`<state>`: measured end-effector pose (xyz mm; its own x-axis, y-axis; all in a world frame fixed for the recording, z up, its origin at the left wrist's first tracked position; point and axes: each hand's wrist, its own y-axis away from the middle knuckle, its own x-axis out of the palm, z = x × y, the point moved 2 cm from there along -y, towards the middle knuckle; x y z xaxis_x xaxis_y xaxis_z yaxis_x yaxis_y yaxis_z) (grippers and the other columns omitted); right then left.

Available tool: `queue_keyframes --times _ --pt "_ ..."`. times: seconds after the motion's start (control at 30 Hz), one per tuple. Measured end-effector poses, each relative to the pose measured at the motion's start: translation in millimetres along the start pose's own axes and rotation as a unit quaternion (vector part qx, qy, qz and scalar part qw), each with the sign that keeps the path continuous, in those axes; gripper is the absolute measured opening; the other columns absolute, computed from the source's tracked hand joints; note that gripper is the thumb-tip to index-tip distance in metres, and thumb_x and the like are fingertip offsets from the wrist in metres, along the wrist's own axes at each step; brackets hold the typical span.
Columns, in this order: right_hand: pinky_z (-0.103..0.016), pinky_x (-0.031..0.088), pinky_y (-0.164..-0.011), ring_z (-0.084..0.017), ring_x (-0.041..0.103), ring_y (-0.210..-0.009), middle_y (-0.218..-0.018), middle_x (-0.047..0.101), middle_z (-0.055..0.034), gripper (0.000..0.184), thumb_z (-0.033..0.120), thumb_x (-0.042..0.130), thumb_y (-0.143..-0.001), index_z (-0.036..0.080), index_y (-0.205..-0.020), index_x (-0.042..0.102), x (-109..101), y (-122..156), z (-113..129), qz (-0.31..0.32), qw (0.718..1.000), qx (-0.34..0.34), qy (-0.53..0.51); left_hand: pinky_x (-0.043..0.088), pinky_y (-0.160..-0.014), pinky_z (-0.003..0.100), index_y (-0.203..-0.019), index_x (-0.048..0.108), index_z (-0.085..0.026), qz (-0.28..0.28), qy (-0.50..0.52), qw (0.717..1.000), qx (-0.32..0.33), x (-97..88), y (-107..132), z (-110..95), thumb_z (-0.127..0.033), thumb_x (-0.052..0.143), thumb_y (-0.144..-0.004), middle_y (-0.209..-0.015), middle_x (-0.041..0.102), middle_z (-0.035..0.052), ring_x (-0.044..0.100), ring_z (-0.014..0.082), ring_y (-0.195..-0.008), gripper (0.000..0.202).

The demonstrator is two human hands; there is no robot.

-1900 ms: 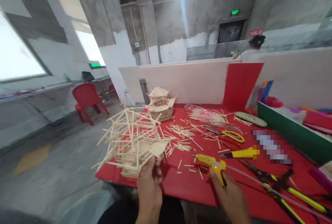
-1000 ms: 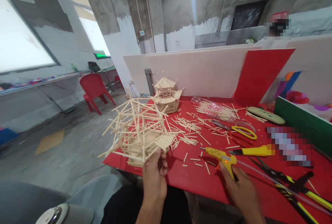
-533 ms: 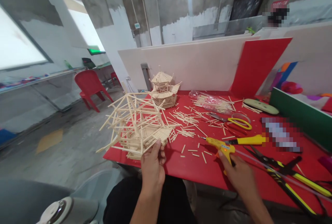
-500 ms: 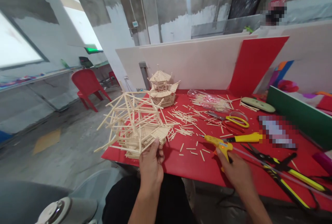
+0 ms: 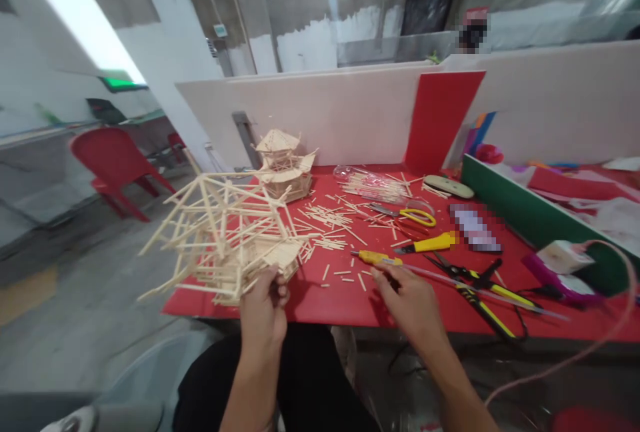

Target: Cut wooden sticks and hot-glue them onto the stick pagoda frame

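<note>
Stick frame (image 5: 219, 235) sat on the red tabletop (image 5: 320, 305) at its near left corner, some beams jutting past the edge. Noted it pale, bare wood: an open lattice of slanting beams over a denser, low base, with 1 close-slatted panel (image 5: 284, 254) sloping out at right. I had the left hand (image 5: 263, 302) at that panel's edge, grip narrow, pinching it. Right hand (image 5: 410, 302) was at the yellow glue gun (image 5: 379, 257); I couldn't tell whether that grip held it. Behind the frame stood a roofed stick model (image 5: 283, 175).
</note>
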<state>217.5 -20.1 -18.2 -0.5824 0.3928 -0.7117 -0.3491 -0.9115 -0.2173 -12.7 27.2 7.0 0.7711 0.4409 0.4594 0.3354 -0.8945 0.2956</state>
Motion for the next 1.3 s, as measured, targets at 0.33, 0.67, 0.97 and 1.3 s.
queue_keyframes --times 0.33,0.67,0.97,1.3 --pt "-0.025 0.048 -0.060 -0.016 0.064 -0.064 -0.082 0.073 -0.0047 0.044 0.050 0.042 -0.091 0.017 -0.094 0.071 58 -13 95 0.103 0.948 -0.045 -0.298 0.023 -0.034 0.015 -0.065 0.059 -0.013 -0.002 -0.005 1.000 0.026 -12.1 13 -2 -0.030 0.083 -0.055 -0.047 0.055 -0.0037 0.041 0.0045 -0.035 0.031" --pt "-0.028 0.051 -0.068 -0.019 0.067 -0.075 -0.089 0.074 -0.0058 0.042 0.050 0.043 -0.090 0.020 -0.096 0.071 49 0 61 0.073 0.972 -0.051 -0.217 0.026 -0.036 0.015 -0.069 0.065 -0.012 0.031 0.011 0.999 0.014 -23.5 33 7 -0.029 0.084 -0.055 -0.054 0.058 -0.0019 0.043 0.0039 -0.040 0.029" --pt "-0.027 0.052 -0.079 -0.018 0.068 -0.089 -0.098 0.074 -0.0045 0.034 0.039 0.044 -0.091 0.021 -0.099 0.072 -14 26 -26 0.020 0.998 -0.031 -0.042 0.033 -0.037 0.013 -0.070 0.065 -0.014 0.037 0.016 0.999 -0.019 -13.7 40 18 -0.021 0.086 -0.050 -0.064 0.064 -0.0020 0.050 0.0058 -0.048 0.030" --pt "-0.029 0.043 -0.072 -0.022 0.065 -0.089 -0.102 0.071 -0.0085 0.034 0.040 0.045 -0.089 0.021 -0.105 0.069 -112 22 -115 -0.131 0.957 0.123 0.229 0.035 -0.036 0.013 -0.070 0.068 -0.014 0.056 -0.002 0.996 -0.074 -10.6 46 31 -0.022 0.085 -0.049 -0.066 0.063 -0.0016 0.050 0.0064 -0.051 0.028"
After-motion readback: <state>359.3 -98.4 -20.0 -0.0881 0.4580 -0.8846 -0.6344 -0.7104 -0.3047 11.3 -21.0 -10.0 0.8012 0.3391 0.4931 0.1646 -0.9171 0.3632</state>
